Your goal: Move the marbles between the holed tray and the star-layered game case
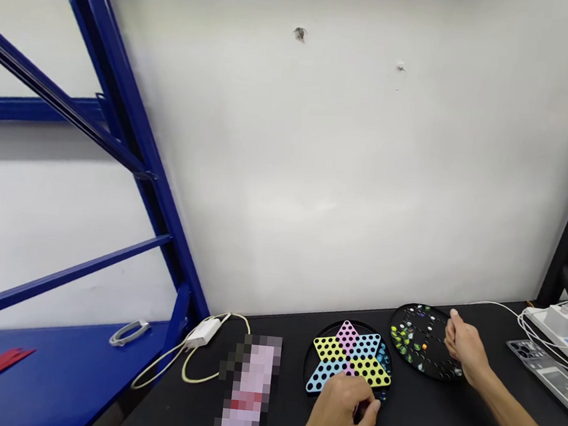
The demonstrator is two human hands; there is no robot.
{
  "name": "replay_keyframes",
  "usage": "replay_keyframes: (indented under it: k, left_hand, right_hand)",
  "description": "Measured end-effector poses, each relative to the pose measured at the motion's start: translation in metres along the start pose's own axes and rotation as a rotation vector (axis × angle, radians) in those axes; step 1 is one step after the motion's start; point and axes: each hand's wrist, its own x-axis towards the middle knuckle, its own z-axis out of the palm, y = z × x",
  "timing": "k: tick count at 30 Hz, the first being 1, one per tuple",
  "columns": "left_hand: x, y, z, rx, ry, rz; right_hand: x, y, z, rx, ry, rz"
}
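1 star board (349,357) beyond left grip (341,415), round tray (435,359) beside right grip (466,351); both curled, contents unclear.

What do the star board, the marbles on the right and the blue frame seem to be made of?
Star board: probably matte plastic or coated board; its colours are flat and even.
Marbles: likely glossy glass, perhaps plastic; they show small bright glints.
Blue frame: probably painted metal, with a slight sheen along its straight bars.

Left hand (342,416) at star-patterned board (350,355); right hand (466,348) at black tray (434,361) holding marbles (403,350).
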Motion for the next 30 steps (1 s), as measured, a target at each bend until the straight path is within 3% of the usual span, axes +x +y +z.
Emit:
replay_keyframes:
  k: [3,5,7,10,15,18,20,24,30]
  left_hand:
    - [-0.001,-0.001,0.001,0.001,-0.004,0.000]
    - [-0.001,-0.003,0.002,0.009,0.000,-0.002]
    - [-0.002,-0.004,0.003,0.014,0.002,-0.009]
    - [-0.003,-0.006,0.003,0.013,-0.006,-0.018]
    - [-0.003,-0.005,0.003,0.024,-0.014,-0.026]
    - [0.000,-0.001,-0.001,0.068,0.004,-0.099]
    - [0.002,0.001,-0.006,0.101,0.013,-0.178]
    - [0.002,0.000,-0.011,0.120,0.004,-0.312]
    - [-0.003,-0.010,-0.004,0.173,-0.094,-0.390]
  right_hand:
    - [0.017,-0.007,-0.001,0.406,-0.010,0.189]
    - [0.023,-0.004,0.004,0.376,-0.046,0.240]
    - [0.025,0.003,0.013,0.138,-0.091,0.180]
    - [0.025,0.012,0.026,-0.238,-0.143,-0.018]
    - [0.025,0.020,0.033,-0.796,-0.257,-0.216]
    - [0.025,0.025,0.034,-0.857,-0.295,-0.225]
    - [0.026,0.026,0.035,-0.696,-0.299,-0.182]
    - [0.028,0.017,0.034,-0.022,-0.237,0.095]
    - [0.030,-0.002,0.036,0.657,-0.158,0.342]
